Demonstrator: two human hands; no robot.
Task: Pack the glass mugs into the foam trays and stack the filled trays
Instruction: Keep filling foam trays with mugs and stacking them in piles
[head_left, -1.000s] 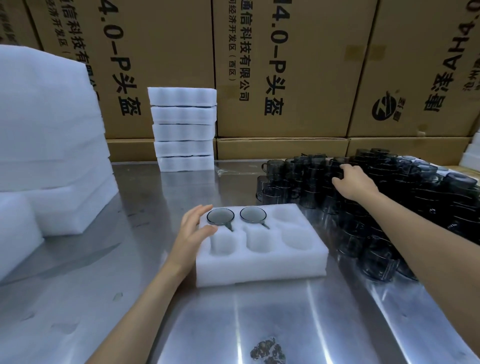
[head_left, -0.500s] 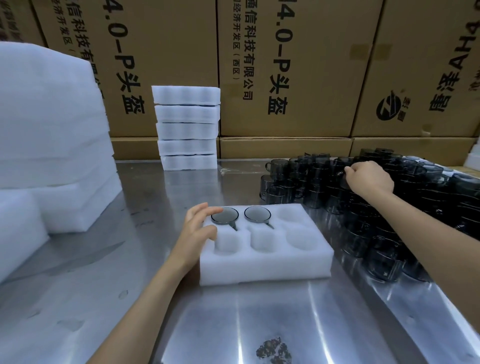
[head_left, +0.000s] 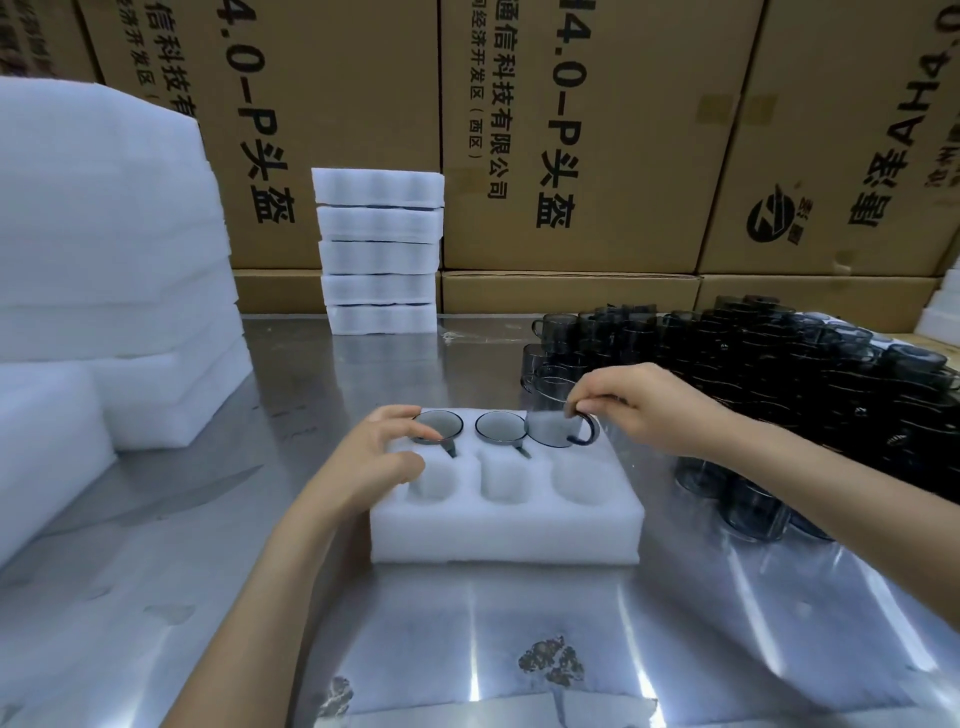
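Where cardboard cartons back the steel tabletop, a foam tray holds two glass mugs in rear pockets. Right hand fingers pinch a third mug over the rear right pocket; left hand fingers rest relaxed on the tray.

One open foam tray with six wells at frame centre; two seated mugs, one lifted mug; five stacked trays, upper centre.
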